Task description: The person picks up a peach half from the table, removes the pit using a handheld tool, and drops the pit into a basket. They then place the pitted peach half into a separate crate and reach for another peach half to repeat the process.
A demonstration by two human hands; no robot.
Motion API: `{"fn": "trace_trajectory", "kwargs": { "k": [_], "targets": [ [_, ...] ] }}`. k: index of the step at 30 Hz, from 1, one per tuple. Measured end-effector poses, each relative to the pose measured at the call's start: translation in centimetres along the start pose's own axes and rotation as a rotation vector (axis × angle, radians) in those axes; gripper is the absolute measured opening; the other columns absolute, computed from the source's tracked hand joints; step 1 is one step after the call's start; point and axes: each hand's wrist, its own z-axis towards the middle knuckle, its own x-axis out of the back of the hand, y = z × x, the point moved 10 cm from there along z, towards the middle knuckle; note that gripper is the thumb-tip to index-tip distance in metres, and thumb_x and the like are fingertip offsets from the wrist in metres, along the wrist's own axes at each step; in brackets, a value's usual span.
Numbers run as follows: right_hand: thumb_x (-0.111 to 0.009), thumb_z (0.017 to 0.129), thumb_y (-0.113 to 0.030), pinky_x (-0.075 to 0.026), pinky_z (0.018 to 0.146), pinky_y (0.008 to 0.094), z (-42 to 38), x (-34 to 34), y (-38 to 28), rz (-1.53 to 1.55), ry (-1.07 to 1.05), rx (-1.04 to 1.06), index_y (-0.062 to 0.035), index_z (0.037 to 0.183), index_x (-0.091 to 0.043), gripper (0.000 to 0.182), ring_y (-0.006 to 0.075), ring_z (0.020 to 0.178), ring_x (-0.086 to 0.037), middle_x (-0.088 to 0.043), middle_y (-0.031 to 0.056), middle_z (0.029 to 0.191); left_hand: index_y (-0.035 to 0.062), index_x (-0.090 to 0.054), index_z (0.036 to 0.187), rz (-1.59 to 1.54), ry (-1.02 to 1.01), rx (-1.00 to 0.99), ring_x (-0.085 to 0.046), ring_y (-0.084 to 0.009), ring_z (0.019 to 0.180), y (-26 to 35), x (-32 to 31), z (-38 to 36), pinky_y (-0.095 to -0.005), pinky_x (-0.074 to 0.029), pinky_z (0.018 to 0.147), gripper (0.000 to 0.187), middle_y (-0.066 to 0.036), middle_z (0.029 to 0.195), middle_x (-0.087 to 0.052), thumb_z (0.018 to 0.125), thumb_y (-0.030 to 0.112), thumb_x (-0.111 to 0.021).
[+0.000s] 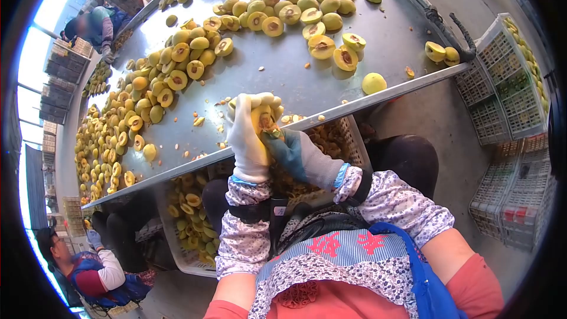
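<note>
My left hand [247, 145], in a white glove, is closed around a yellow-green fruit half [263, 119] whose brown centre faces me. Against that centre presses my right hand [307, 158], in a grey and blue glove, with its fingers closed. Whether they pinch a small tool or part of the fruit is hidden. Both hands are at the near edge of a metal table [260, 59]. Small loose pits and scraps lie beside them. A single yellow-green fruit [373, 83] and several cut halves [345, 57] rest farther right.
Piles of fruit halves [177, 65] spread across the table's left and far side. Below the edge stand a crate [195, 269] of halves and a basket [358, 145] of scraps. Stacked crates [490, 77] are at right. Two people [109, 274] [97, 26] sit along the left.
</note>
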Motion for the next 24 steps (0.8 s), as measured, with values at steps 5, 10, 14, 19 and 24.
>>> {"fn": "trace_trajectory", "kwargs": {
  "k": [5,10,14,19,24],
  "targets": [
    [-0.048,0.103,-0.048,-0.051,0.080,0.0317,-0.3,-1.1,1.4,0.115,0.004,-0.038,0.0016,0.110,-0.066,0.053,0.0102,0.087,-0.058,-0.069,0.0109,0.089,0.0013,-0.062,0.095,0.145,-0.040,0.006,-0.067,-0.0214,0.086,0.7,0.0,-0.1,-0.0351,-0.059,0.075,0.031,-0.010,0.093,-0.066,0.105,0.026,-0.047],
    [-0.046,0.104,-0.049,-0.051,0.079,0.0308,-0.3,-2.4,2.3,0.275,0.013,-0.067,-0.0006,0.110,-0.066,0.053,0.0094,0.087,-0.058,-0.069,0.0083,0.090,0.0008,-0.063,0.092,0.139,-0.042,0.059,-0.068,-0.0212,0.082,-0.1,0.5,0.0,-0.0350,-0.059,0.073,0.035,-0.010,0.090,-0.067,0.104,0.030,-0.048],
    [-0.051,0.100,-0.048,-0.053,0.079,0.0370,-0.7,-0.5,1.0,0.017,0.075,-0.093,-0.0028,0.109,-0.066,0.048,0.0253,0.089,-0.068,-0.070,0.0177,0.090,0.0013,-0.063,0.092,0.151,-0.059,0.031,-0.068,-0.0219,0.082,0.6,-0.4,0.0,-0.0350,-0.059,0.073,0.036,-0.010,0.090,-0.067,0.104,0.032,-0.049],
    [-0.059,0.096,-0.043,-0.054,0.078,0.0442,-1.6,1.9,-1.5,-0.320,0.166,-0.086,-0.0041,0.110,-0.065,0.042,0.0429,0.094,-0.068,-0.068,0.0258,0.091,0.0005,-0.062,0.095,0.209,-0.066,0.043,-0.069,-0.0220,0.085,0.9,-0.5,-0.1,-0.0347,-0.059,0.073,0.031,-0.009,0.093,-0.064,0.105,0.025,-0.046],
    [-0.060,0.097,-0.041,-0.054,0.076,0.0410,-0.7,1.1,1.1,-0.229,0.084,-0.027,-0.0007,0.110,-0.065,0.042,0.0338,0.089,-0.071,-0.071,0.0218,0.091,-0.0013,-0.060,0.095,0.421,-0.196,-0.078,-0.069,-0.0220,0.083,1.7,-1.2,-0.5,-0.0339,-0.059,0.074,0.030,-0.011,0.093,-0.063,0.106,0.020,-0.043]
  ]
}}
